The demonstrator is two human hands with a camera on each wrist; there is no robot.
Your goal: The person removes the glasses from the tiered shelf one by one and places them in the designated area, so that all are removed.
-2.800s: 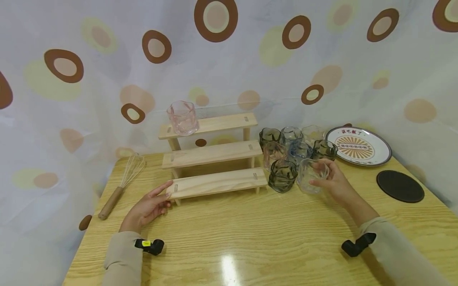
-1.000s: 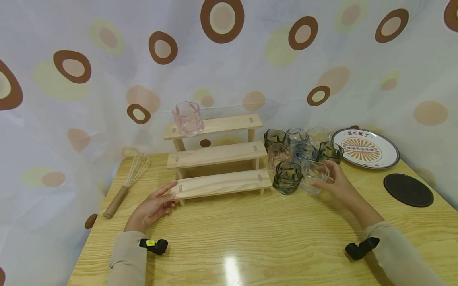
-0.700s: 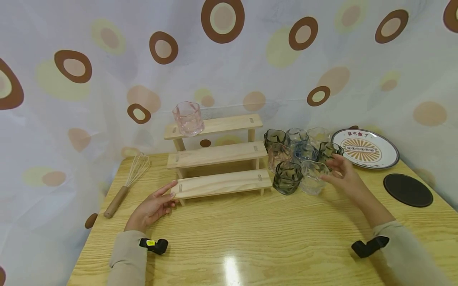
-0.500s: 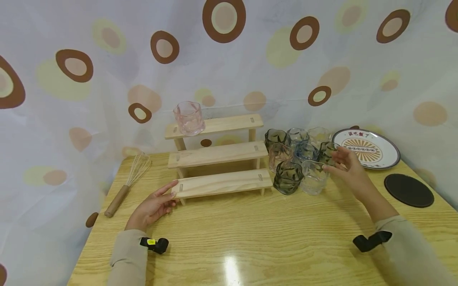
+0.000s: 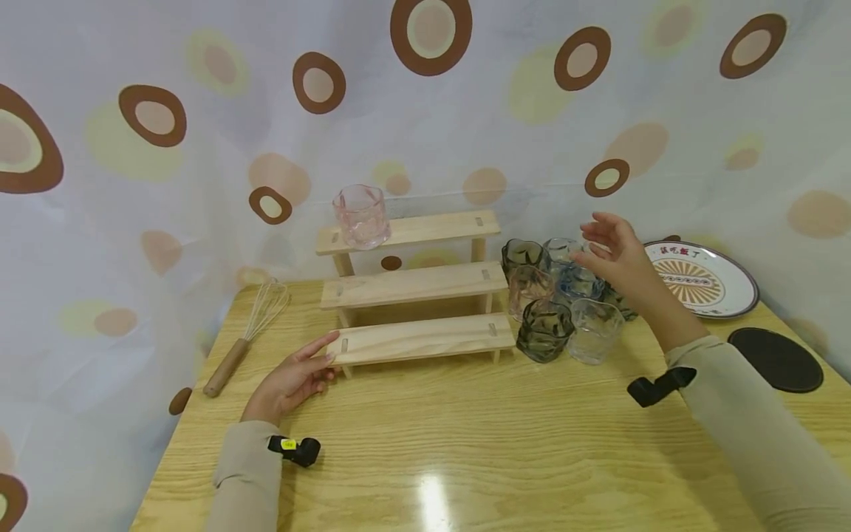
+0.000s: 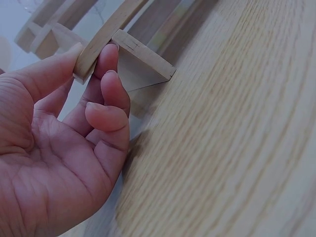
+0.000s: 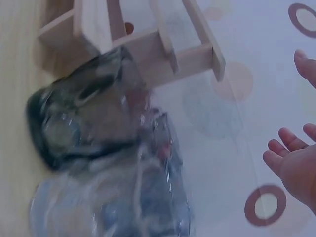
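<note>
My left hand (image 5: 292, 383) pinches the left end of the lowest board of a three-step wooden shelf (image 5: 425, 341), thumb on top and fingers beneath; the left wrist view shows the board end (image 6: 89, 59) between them. My right hand (image 5: 614, 255) is raised over the back of a group of glass tumblers, fingers spread and holding nothing. At the group's front stand a clear tumbler (image 5: 594, 336) and a dark grey tumbler (image 5: 545, 332). Behind them are a pinkish tumbler (image 5: 530, 290) and a blue tumbler (image 5: 578, 284). A pink tumbler (image 5: 362, 222) sits on the top board's left end.
A whisk (image 5: 247, 332) with a wooden handle lies left of the shelf. To the right, a patterned white plate (image 5: 728, 288) leans near the wall cloth, with a black round mat (image 5: 776, 360) in front of it, partly behind my right sleeve.
My right hand has let go of the clear tumbler, drawn back right, then risen above the rear tumblers. My left hand keeps its hold on the shelf. The view has shifted slightly.
</note>
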